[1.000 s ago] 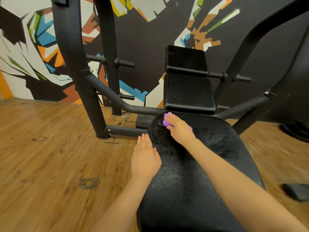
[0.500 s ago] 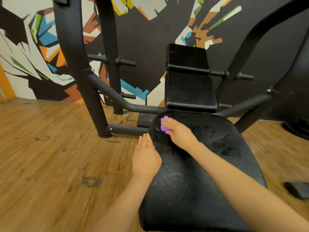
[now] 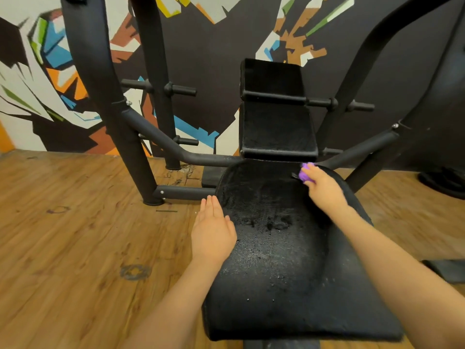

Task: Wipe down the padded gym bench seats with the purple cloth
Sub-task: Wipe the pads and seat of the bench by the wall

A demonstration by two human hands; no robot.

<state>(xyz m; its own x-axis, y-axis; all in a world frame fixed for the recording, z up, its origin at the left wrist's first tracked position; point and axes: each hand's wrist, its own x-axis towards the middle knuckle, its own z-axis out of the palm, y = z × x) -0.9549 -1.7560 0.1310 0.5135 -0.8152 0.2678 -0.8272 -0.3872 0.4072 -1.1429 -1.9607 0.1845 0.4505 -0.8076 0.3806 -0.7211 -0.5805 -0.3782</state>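
We hold the purple cloth (image 3: 306, 174) bunched under our right hand (image 3: 324, 188), fingers curled around it, at the far right corner of the black padded seat (image 3: 276, 260). Our left hand (image 3: 212, 233) lies flat, fingers straight and pressed together, at the seat's left edge above the wooden floor (image 3: 75, 248).

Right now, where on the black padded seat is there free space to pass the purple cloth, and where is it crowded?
The black padded seat lies bare through its middle and near end, between the two forearms. The far right corner is taken by the right hand gripping the purple cloth. The flat left hand covers the left edge.
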